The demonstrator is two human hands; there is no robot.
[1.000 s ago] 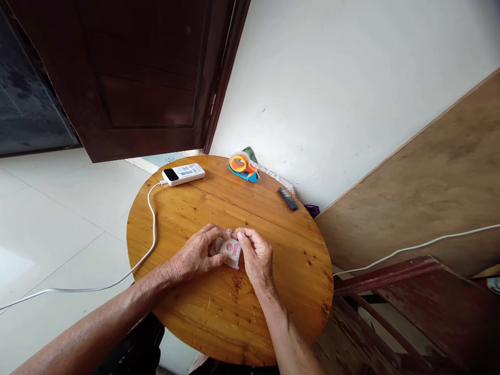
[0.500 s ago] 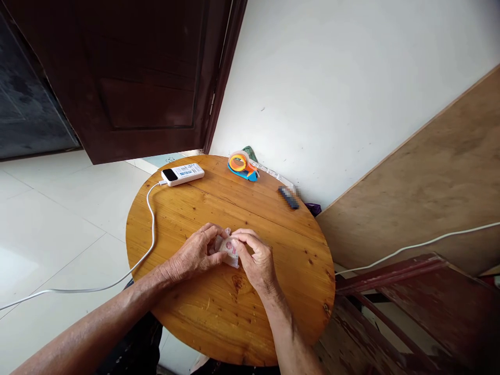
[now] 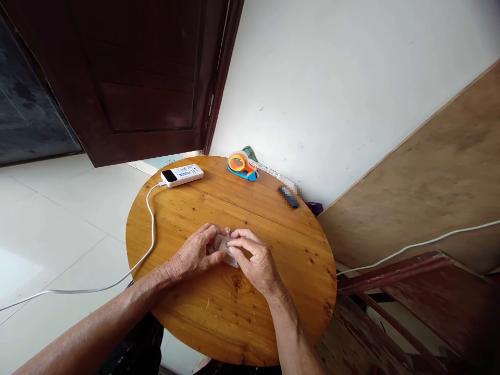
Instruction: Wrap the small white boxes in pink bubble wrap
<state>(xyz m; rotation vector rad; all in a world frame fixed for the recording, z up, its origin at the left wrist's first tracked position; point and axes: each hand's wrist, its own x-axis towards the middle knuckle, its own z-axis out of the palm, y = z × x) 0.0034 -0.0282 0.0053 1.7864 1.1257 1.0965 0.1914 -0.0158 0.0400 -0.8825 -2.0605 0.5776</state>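
Note:
Both of my hands meet at the middle of a round wooden table (image 3: 234, 323). My left hand (image 3: 193, 255) and my right hand (image 3: 255, 260) have their fingers curled and pinched on a small clear plastic packet (image 3: 221, 244) with a pink and red label. The packet lies low on the tabletop and is mostly hidden under my fingers.
A white power bank (image 3: 182, 175) with a white cable (image 3: 150, 229) lies at the table's far left edge. An orange and blue tape dispenser (image 3: 242, 165) and a small dark object (image 3: 288, 197) sit near the white wall. A dark door (image 3: 133, 78) and wooden boards (image 3: 422, 177) flank the table.
My right hand has closed further over the packet, so its label is now nearly covered. My left hand has barely moved.

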